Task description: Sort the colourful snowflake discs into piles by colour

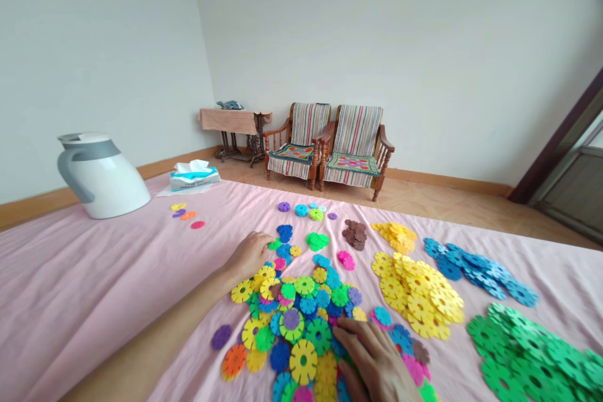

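Observation:
My left hand [254, 255] rests at the upper left edge of a mixed pile of coloured notched discs [308, 304]. Its fingers are curled beside a small green disc [274, 244]; what they grip, if anything, is hidden. Over the lower right of the pile lies my right hand [372, 358], fingers spread on the discs. Sorted heaps lie to the right: yellow discs [419, 295], blue discs [480, 270] and green discs [532, 352]. Behind the pile are brown discs [355, 234], light green discs [317, 241] and pink discs [346, 259].
A white and grey jug [110, 179] stands at the left on the pink cloth [117, 251], near a tissue box [195, 177]. Several loose discs lie near the far edge. Two wooden chairs [353, 163] and a cloth-covered sewing table [230, 120] stand beyond.

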Action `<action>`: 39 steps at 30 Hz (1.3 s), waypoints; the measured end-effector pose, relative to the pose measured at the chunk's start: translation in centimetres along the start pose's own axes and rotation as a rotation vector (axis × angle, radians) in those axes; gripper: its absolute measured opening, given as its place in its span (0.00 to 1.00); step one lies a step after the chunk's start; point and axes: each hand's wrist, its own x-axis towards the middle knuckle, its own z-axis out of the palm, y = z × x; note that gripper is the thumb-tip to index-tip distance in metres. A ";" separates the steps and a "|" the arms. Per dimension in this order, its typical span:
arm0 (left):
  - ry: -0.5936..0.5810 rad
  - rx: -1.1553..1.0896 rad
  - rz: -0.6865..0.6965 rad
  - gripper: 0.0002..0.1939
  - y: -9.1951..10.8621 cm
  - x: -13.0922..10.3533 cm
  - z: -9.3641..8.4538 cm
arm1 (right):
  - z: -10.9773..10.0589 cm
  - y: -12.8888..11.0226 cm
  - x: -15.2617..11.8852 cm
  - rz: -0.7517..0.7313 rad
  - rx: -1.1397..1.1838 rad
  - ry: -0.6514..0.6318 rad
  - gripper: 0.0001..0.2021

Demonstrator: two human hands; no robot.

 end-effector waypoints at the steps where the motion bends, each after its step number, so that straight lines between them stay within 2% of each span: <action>1: -0.009 -0.006 0.008 0.20 0.1 0.0 0.1 | 0.0 0.0 0.0 -0.001 -0.005 -0.012 0.18; 8: -0.100 -0.107 0.091 0.17 1.3 -0.3 -0.9 | -0.1 -0.1 -0.2 -0.006 -0.039 -0.054 0.17; 14: -0.292 -0.228 0.205 0.20 2.2 -0.9 -2.3 | -0.1 -0.2 0.0 0.003 -0.035 -0.060 0.17; 18: -0.223 -0.243 0.211 0.12 4.4 -1.4 -3.0 | 0.0 -0.2 -0.1 0.003 -0.033 -0.048 0.17; 20: -0.222 -0.228 0.249 0.08 5.8 -1.8 -3.0 | 0.0 -0.2 -0.1 0.008 -0.028 -0.037 0.17; 23: -0.293 -0.172 0.340 0.16 7.3 -2.3 -2.5 | -0.1 -0.1 -0.1 0.009 -0.011 -0.022 0.18; 26: -0.321 -0.130 0.373 0.14 7.8 -2.6 -1.6 | -0.2 -0.1 0.0 0.011 -0.003 -0.023 0.17; 29: -0.308 -0.124 0.372 0.10 7.7 -2.6 -1.0 | -0.1 -0.1 0.1 0.017 0.002 -0.022 0.17; 33: -0.259 -0.104 0.375 0.10 8.1 -2.6 -0.6 | 0.1 0.1 0.0 0.010 0.008 0.005 0.17; 36: -0.164 -0.079 0.291 0.12 8.4 -2.2 -0.2 | 0.3 0.2 -0.2 -0.001 0.004 0.029 0.17; 39: -0.073 -0.125 0.204 0.11 8.2 -0.4 0.1 | 0.6 0.3 -0.3 0.004 0.013 0.056 0.16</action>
